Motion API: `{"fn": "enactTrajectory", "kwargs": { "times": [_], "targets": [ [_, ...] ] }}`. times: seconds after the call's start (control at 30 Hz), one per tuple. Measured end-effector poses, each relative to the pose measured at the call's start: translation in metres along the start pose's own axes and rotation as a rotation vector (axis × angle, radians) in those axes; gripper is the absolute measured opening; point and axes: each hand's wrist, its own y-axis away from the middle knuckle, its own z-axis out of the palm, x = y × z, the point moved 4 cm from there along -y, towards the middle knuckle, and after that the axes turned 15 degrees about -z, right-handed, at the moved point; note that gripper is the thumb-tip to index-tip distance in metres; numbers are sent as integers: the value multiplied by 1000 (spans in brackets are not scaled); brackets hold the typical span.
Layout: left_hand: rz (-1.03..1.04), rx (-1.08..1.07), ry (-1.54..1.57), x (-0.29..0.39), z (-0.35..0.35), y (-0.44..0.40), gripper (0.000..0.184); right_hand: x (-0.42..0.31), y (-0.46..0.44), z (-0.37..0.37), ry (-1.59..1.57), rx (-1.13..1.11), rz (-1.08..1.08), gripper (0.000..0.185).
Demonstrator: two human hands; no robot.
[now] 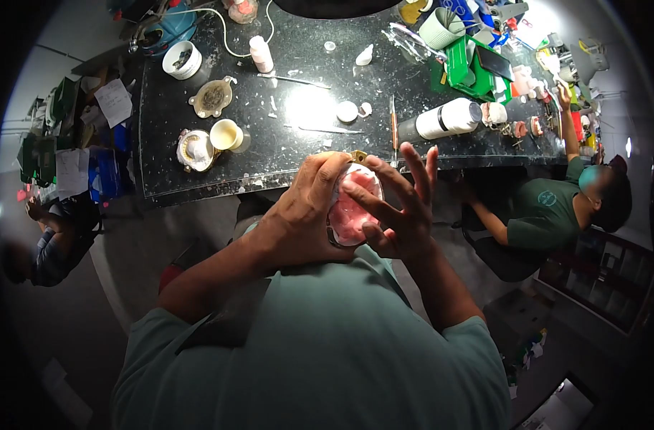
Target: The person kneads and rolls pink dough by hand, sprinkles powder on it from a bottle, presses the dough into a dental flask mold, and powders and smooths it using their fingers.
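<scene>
My left hand (pixel 298 204) is wrapped round a dental cast with a pink denture plate (pixel 350 215) on it, held in front of my chest near the bench's front edge. A row of pale teeth curves along the plate's rim. My right hand (pixel 406 218) has its fingers spread, and a fingertip rests on the pink surface. Its thumb lies close to the plate's lower right edge. A small brass-coloured part (pixel 358 155) shows at the top of the cast. The cast's underside is hidden by my left hand.
On the black bench (pixel 198 175) are another cast (pixel 196 150), a yellowish cup (pixel 226 135), a metal flask part (pixel 213 97), a white bowl (pixel 181 60), a white bottle (pixel 261 54), a thin tool (pixel 323 130) and a black-and-white bottle (pixel 445 120). A co-worker (pixel 549 208) sits at the right, another person (pixel 51 240) left.
</scene>
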Motion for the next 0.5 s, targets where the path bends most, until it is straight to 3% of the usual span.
{"fn": "enactTrajectory", "kwargs": {
  "times": [0.5],
  "targets": [
    [-30, -14, -3, 0, 1, -2, 120, 3, 11, 5, -7, -2, 10, 39]
  ]
}}
